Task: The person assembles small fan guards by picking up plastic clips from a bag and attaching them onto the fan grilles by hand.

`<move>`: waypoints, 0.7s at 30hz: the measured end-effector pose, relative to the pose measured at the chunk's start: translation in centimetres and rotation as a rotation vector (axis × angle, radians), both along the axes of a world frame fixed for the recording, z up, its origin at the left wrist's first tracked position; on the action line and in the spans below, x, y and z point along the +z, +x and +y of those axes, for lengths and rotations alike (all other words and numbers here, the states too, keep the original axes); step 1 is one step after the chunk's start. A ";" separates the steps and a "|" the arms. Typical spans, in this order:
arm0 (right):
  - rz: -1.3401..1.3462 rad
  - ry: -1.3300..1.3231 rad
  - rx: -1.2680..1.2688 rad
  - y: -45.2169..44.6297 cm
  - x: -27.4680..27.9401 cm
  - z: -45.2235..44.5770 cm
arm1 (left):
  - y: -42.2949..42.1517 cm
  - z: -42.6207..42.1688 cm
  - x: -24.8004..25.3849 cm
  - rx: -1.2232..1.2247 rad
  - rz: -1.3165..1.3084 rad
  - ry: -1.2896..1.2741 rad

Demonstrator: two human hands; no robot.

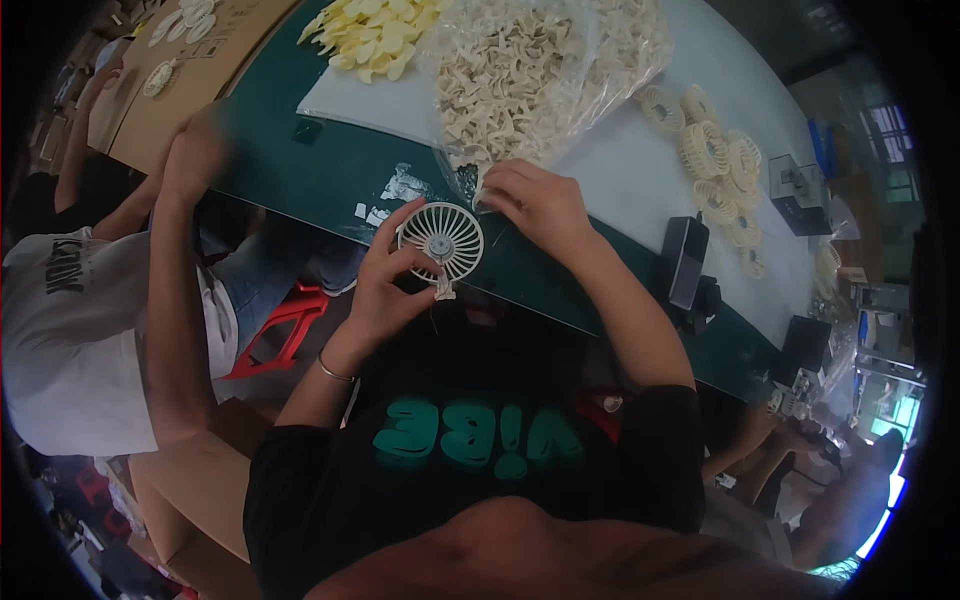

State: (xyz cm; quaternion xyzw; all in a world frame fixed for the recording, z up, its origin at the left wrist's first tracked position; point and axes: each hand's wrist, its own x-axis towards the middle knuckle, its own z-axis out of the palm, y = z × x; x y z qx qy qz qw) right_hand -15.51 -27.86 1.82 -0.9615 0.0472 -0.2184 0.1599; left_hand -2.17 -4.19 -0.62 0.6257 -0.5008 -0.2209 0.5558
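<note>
My left hand (385, 275) grips a cream-coloured round fan grille (468, 243) by its side and short stem. Thin ribs run out from the grille's grey centre, and it is held up just off the table's near edge. To its right, my right hand (540, 205) is closed, fingertips together, by the near end of an open clear plastic bag (625, 50). What those fingertips hold, if anything, I cannot make out. Inside the bag lies a heap of small curved beige plastic pieces (510, 85).
Pale yellow blade-like pieces (375, 35) are piled at the back left of the green table (270, 150). More cream grilles (705, 150) lie on the right. A black box-shaped device (684, 262) stands near the right edge. A co-worker's arm (180, 270) is at left, beside a red stool (285, 330).
</note>
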 end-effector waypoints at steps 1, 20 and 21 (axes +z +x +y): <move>-0.051 0.068 -0.032 -0.1 -0.2 -0.2 | 0.0 0.0 0.0 0.006 -0.023 -0.011; 0.033 0.141 0.272 -3.4 4.2 8.4 | -1.2 -0.4 0.7 0.040 0.393 0.051; 0.009 0.151 0.263 -3.6 3.7 8.5 | -1.3 -0.2 1.1 0.020 0.437 0.142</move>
